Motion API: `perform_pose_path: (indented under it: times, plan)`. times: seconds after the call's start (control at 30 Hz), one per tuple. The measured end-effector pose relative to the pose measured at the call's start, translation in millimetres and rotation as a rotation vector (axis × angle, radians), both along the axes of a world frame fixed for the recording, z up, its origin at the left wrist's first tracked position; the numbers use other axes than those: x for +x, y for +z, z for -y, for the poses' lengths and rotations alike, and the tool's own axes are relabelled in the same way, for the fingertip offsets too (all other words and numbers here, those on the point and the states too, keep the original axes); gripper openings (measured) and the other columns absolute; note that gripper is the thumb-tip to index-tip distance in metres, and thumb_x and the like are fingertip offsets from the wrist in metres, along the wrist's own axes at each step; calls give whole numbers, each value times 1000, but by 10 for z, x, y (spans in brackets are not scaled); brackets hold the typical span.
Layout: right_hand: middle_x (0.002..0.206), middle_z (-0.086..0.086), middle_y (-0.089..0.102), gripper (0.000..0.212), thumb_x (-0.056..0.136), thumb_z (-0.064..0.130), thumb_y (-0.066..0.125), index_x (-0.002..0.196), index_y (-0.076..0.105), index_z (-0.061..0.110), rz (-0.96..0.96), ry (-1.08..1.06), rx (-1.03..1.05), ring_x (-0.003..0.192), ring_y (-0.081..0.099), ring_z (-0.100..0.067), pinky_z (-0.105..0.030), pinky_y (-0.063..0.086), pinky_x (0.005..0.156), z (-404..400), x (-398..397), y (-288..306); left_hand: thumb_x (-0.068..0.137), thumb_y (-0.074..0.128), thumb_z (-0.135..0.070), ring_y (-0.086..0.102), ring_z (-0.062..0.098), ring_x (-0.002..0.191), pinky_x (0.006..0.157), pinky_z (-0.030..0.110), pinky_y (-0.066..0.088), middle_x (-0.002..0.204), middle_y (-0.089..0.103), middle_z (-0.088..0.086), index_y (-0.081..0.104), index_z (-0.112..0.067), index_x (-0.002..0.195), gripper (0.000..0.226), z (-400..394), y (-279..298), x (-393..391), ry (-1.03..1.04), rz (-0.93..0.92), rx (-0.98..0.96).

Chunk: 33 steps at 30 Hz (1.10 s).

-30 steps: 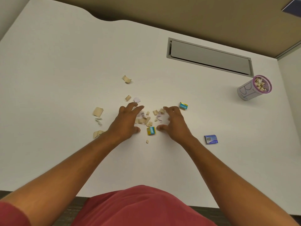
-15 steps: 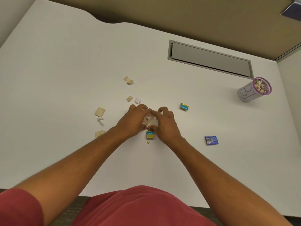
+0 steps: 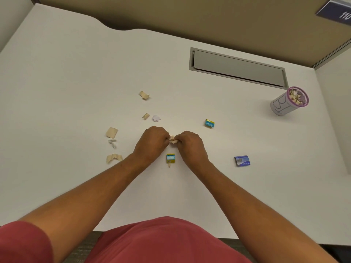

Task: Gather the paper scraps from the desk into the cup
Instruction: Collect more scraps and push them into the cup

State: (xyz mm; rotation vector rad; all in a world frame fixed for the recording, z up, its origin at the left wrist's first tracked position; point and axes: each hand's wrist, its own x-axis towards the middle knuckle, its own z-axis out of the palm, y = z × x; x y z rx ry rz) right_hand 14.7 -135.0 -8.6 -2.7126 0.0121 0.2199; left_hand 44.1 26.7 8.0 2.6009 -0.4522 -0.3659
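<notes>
Both arms extended forward; left hand [image 3: 152, 141] and right hand [image 3: 190, 144] curled closed, fingertips meeting.

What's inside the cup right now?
The cup holds tan paper scraps piled near its purple rim; anything beneath that top layer is hidden.

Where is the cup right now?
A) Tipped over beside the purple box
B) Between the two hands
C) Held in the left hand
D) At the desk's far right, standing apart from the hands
D: the cup stands at the far right of the desk, already holding scraps, while the left hand and right hand pinch a bunch of scraps mid-desk.
</notes>
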Motion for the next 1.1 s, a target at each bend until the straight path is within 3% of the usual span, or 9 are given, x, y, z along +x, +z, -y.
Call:
perform_pose_path:
  times: [0.13, 0.2, 0.3, 0.4, 0.47, 0.8, 0.87, 1.0, 1.1]
  plan:
    - [86, 0, 77, 17, 86, 22, 69, 95, 83, 16, -30, -277, 309, 72, 62, -10, -15, 44, 65, 179, -27, 91, 90, 70, -10, 69, 16, 83, 75, 26, 47, 86, 80, 1, 83, -11, 89, 13, -10, -11, 33, 247, -116, -251]
    - [83, -1, 79, 15, 81, 17, 73, 92, 84, 19, -66, -454, 481, 72, 66, -12, -21, 49, 67, 310, -36, 116, 86, 74, -10, 73, 13, 87, 76, 23, 52, 88, 82, -2, 85, -13, 86, 11, 3, -6, 42, 352, -205, -352]
    - [93, -9, 81, 13, 79, 12, 83, 91, 83, 12, -178, -702, 902, 80, 71, -15, -32, 59, 84, 539, -71, 200, 79, 80, -9, 75, 9, 89, 77, 18, 53, 86, 83, -5, 85, -14, 78, 7, 77, 3, 46, 524, -345, -533]
    - [104, -9, 80, 10, 83, 0, 79, 93, 81, 2, -238, -809, 1327, 87, 75, -15, -25, 61, 84, 805, -130, 323, 78, 82, -3, 79, 16, 91, 88, 25, 60, 91, 83, 3, 83, -5, 83, 5, 254, 105, 48, 616, -501, -803]
    - [100, -7, 80, 11, 86, -7, 72, 93, 79, -2, -244, -880, 1467, 84, 75, -15, -21, 61, 80, 1011, -157, 398, 81, 82, 2, 79, 19, 86, 83, 23, 62, 93, 82, 8, 81, 2, 87, 7, 453, 211, 70, 656, -605, -981]
    - [101, -10, 77, 12, 83, -7, 75, 80, 83, 2, -200, -964, 1781, 84, 75, -16, -20, 60, 76, 2265, -144, 864, 80, 79, 13, 80, 21, 77, 74, 22, 64, 83, 80, 13, 76, 7, 88, 10, 1938, 674, 300, 696, -903, -1339]
    - [102, -12, 76, 11, 84, -7, 74, 89, 81, 0, -156, -980, 1802, 84, 75, -17, -20, 60, 75, 2561, -97, 928, 80, 80, 13, 80, 21, 78, 74, 23, 64, 84, 80, 13, 76, 6, 87, 10, 2302, 742, 375, 664, -928, -1355]
    - [104, -16, 71, 34, 87, -8, 71, 121, 65, -6, -14, -1019, 1823, 86, 73, -19, -21, 61, 71, 3155, 86, 1035, 79, 81, 12, 81, 21, 78, 73, 23, 64, 84, 81, 12, 76, 6, 88, 11, 3027, 874, 580, 610, -971, -1351]
    - [108, -17, 70, 29, 88, -8, 69, 117, 66, -8, 65, -1007, 1723, 87, 71, -17, -19, 61, 70, 3583, 267, 1123, 79, 81, 12, 80, 20, 76, 72, 24, 64, 83, 81, 13, 76, 6, 89, 13, 3563, 975, 773, 568, -975, -1315]
